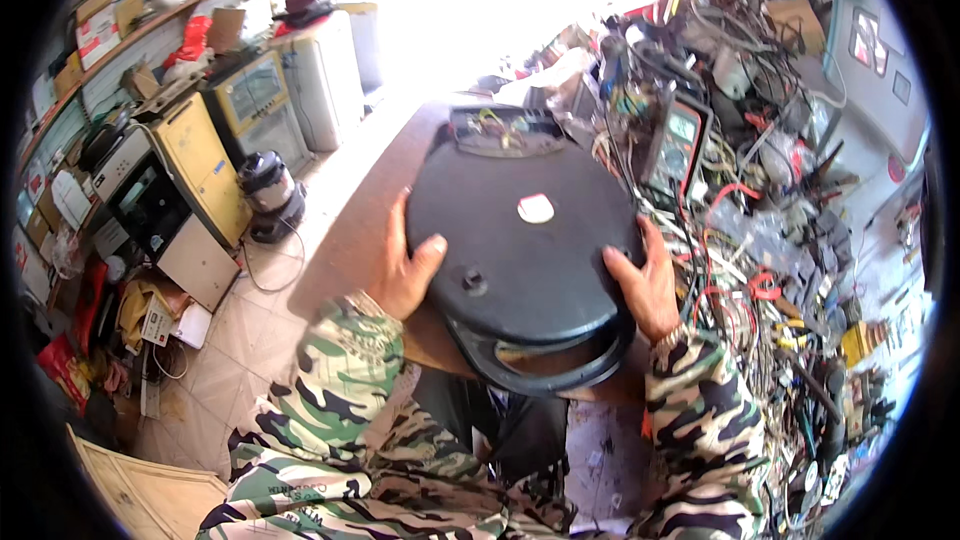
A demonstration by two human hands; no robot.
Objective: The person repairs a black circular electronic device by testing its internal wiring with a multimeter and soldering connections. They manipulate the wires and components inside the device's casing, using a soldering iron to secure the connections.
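Observation:
A round black appliance [515, 240], with a pale label on its face, a small round foot and a looped handle toward me, lies on the brown wooden table [360, 180]. At its far end is an open compartment [505, 130] with wires showing. My left hand [410, 260] grips the appliance's left side, thumb on top. My right hand [645, 275] grips its right side, also thumb on top. A multimeter [675, 145] with a screen and leads is propped in the clutter beyond my right hand.
A dense heap of cables, tools and parts [780, 270] fills the right side. On the left, cabinets and small appliances [195, 160] line the wall below crowded shelves [120, 25]. A dark round pot-like machine [268, 190] with a cord stands on the tiled floor [215, 375].

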